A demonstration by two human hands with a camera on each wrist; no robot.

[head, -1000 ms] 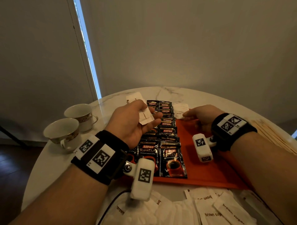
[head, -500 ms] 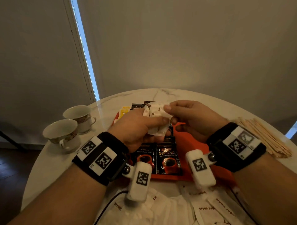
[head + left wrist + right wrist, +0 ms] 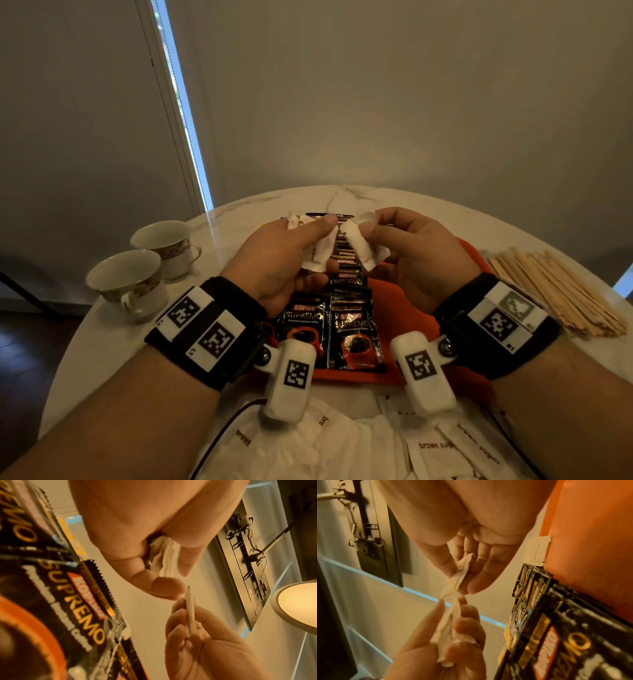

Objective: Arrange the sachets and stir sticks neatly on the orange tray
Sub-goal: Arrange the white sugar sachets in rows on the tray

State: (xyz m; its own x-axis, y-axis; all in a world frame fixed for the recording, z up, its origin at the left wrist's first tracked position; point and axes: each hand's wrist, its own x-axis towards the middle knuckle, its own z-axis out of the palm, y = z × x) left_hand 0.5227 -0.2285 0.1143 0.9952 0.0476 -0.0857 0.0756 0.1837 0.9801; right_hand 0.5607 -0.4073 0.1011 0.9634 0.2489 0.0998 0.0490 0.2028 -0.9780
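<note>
Both hands hover above the orange tray (image 3: 407,305). My left hand (image 3: 317,236) grips a small bunch of white sugar sachets (image 3: 320,251), also seen in the left wrist view (image 3: 164,557). My right hand (image 3: 368,228) pinches a single white sachet (image 3: 363,248) between thumb and fingers (image 3: 460,574), just apart from the left bunch (image 3: 448,631). Black Kopiko coffee sachets (image 3: 352,334) lie in two overlapping columns on the tray's left part. One white sachet (image 3: 536,550) lies at the tray's far end. Wooden stir sticks (image 3: 555,291) are piled on the table, right of the tray.
Two teacups (image 3: 137,277) stand at the table's left edge. A heap of white brown-sugar sachets (image 3: 435,445) lies at the near edge, in front of the tray. The tray's right half (image 3: 590,534) is bare orange. A dark cable (image 3: 219,438) runs by my left wrist.
My right hand left the tray's far end, came back to the left hand's bunch and drew one sachet off it. Both hands have risen slightly and now sit a little apart.
</note>
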